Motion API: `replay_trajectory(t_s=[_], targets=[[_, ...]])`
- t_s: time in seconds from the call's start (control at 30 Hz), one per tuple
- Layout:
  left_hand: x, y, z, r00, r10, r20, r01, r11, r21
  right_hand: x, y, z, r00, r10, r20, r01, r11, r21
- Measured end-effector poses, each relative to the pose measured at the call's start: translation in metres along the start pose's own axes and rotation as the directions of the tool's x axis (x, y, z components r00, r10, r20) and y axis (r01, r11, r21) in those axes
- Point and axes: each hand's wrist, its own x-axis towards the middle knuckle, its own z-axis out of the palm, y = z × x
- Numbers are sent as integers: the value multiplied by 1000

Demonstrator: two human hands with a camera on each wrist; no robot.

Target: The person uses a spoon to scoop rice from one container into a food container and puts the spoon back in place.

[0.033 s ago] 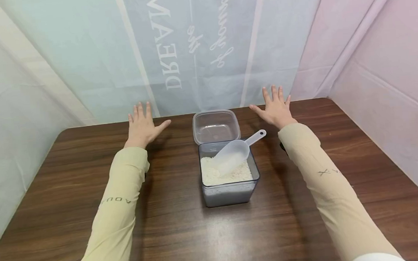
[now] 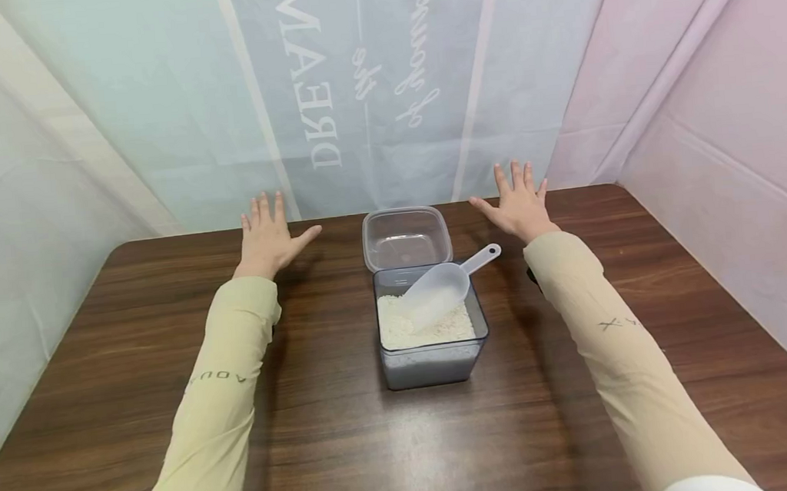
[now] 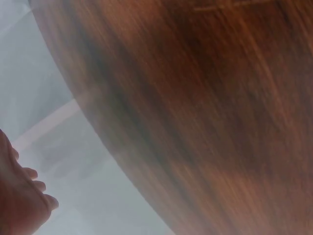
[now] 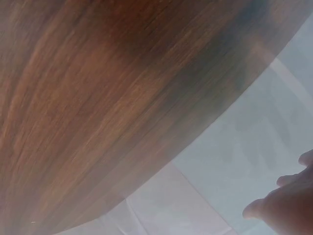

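My left hand is held out over the far left part of the table, fingers straight and thumb spread, holding nothing. To the right, my right hand is likewise spread and holds nothing. Between the two stands a clear grey-tinted square container with white, rice-like grains in it. A translucent white scoop lies tilted on the grains, its handle over the right rim. Just behind is a clear, shallow plastic box. Each wrist view catches only part of its hand, the left hand and the right hand.
The dark wood-grain table ends at a rounded far edge. A pale printed curtain hangs right behind that edge, and pale fabric also closes off the right side. More fabric hangs on the left.
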Motion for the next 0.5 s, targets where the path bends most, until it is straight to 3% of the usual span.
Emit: replay_trajectory(t_s=[0.2,0.5], targets=[[0,2,-3,1000,15,-3,-15,1000,-3,1,0,-2,999,-38,-14,38,999,26],[1,17,-11,996,91,-10,-91,996,-6,2,-4,-8,992,-113,-51,116,992,56]])
